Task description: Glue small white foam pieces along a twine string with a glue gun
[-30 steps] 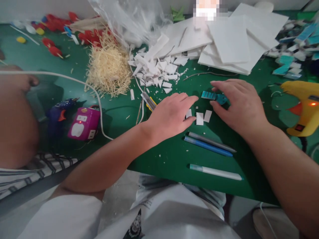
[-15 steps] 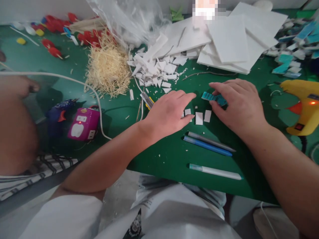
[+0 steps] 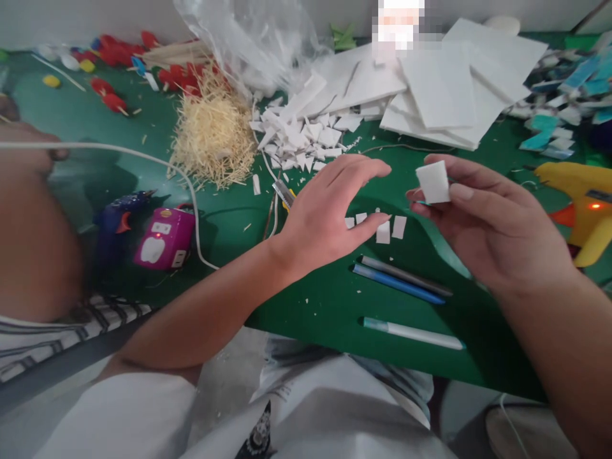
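Between the thumb and fingers of my right hand (image 3: 502,223) is a white foam piece (image 3: 433,182), raised off the table with its white face showing; a bit of teal shows below its edge. My left hand (image 3: 327,210) is open, thumb and fingers apart, partly covering a row of small white foam pieces (image 3: 400,227). A utility knife (image 3: 284,192) lies by the left wrist, its handle partly hidden. Nearer me lie a grey marker (image 3: 406,275), a blue marker (image 3: 399,285) and a white marker with teal ends (image 3: 414,333).
A yellow glue gun (image 3: 576,185) stands at right. Foam scraps (image 3: 306,137), foam sheets (image 3: 440,86) and straw-like shreds (image 3: 213,131) lie at the back. Left are a magenta power box (image 3: 165,239), a blue glue gun (image 3: 117,220), a white cable (image 3: 143,155) and another person's arm (image 3: 38,236).
My right hand has lifted the teal-striped piece from the table and turned it so a white face shows. My left hand has spread slightly, its fingers shifting up and right.
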Motion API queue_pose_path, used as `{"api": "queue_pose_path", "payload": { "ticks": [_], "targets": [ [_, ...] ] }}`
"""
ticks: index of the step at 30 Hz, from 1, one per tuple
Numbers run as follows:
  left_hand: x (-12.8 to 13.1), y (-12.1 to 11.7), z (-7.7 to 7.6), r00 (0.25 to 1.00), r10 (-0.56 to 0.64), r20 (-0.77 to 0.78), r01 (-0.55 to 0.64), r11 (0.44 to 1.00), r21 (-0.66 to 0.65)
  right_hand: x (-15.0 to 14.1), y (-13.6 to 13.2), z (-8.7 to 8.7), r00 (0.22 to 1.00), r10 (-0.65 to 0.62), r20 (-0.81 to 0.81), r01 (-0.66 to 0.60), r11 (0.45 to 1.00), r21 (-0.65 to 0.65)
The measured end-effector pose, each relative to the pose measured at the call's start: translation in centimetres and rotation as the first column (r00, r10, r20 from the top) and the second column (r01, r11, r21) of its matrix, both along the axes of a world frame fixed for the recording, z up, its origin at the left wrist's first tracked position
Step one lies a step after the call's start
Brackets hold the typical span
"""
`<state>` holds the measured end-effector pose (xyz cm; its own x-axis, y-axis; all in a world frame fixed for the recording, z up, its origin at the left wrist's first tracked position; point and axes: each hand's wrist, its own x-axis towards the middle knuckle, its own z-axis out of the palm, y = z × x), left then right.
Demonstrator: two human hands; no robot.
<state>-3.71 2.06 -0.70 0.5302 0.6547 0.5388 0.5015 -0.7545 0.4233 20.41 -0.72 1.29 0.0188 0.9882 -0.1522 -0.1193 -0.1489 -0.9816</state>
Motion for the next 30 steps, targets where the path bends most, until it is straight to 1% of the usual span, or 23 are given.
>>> {"api": "queue_pose_path", "payload": {
  "ticks": [3,5,9,12,14,16,18,21,24,26,28,30],
  "targets": [
    [0.3,-0.1,-0.1,0.996,-0.052,0.078,0.048,0.998,0.051,-0.3,-0.2,-0.1,0.998,0.068,-0.007,-0.068,0.996,-0.061],
    [0.5,-0.1,-0.3,0.991,-0.073,0.108,0.064,0.995,0.078,-0.5,-0.4,-0.2,0.995,0.1,-0.003,-0.099,0.992,-0.073],
    [0.6,-0.1,-0.9,0.99,-0.091,0.11,0.082,0.993,0.084,-1.1,-0.7,-0.3,0.991,0.135,0.003,-0.135,0.989,-0.067],
    [0.6,-0.3,-0.7,0.994,-0.076,0.082,0.068,0.994,0.088,-1.3,-0.7,-0.5,0.988,0.153,0.021,-0.151,0.987,-0.053],
    [0.7,-0.6,-0.1,0.999,-0.041,0.019,0.04,0.999,0.031,-1.4,-0.7,-0.7,0.986,0.162,0.032,-0.161,0.986,-0.044],
    [0.9,-0.9,0.6,0.996,0.001,-0.084,-0.008,0.997,-0.079,-1.4,-0.6,-0.8,0.985,0.17,0.037,-0.169,0.985,-0.036],
    [1.2,-1.0,1.1,0.988,0.022,-0.15,-0.043,0.99,-0.137,-1.4,-0.6,-1.0,0.982,0.183,0.048,-0.182,0.983,-0.029],
    [1.2,-0.9,1.6,0.983,0.018,-0.185,-0.045,0.989,-0.14,-1.2,-0.6,-1.2,0.974,0.204,0.095,-0.205,0.979,-0.005],
    [0.7,-0.4,2.2,0.962,0.031,-0.272,-0.077,0.984,-0.161,-0.8,-0.6,-1.4,0.975,0.157,0.156,-0.163,0.986,0.026],
    [0.3,0.0,2.7,0.912,0.041,-0.407,-0.135,0.969,-0.206,-0.5,-0.6,-1.6,0.98,0.098,0.172,-0.106,0.994,0.039],
    [0.1,0.4,3.2,0.827,0.033,-0.561,-0.203,0.948,-0.244,-0.3,-0.5,-1.7,0.987,0.046,0.156,-0.053,0.998,0.041],
    [0.1,0.6,3.5,0.746,0.004,-0.666,-0.239,0.935,-0.262,-0.1,-0.4,-1.8,0.992,-0.001,0.127,-0.004,0.999,0.044]
  ]
}}
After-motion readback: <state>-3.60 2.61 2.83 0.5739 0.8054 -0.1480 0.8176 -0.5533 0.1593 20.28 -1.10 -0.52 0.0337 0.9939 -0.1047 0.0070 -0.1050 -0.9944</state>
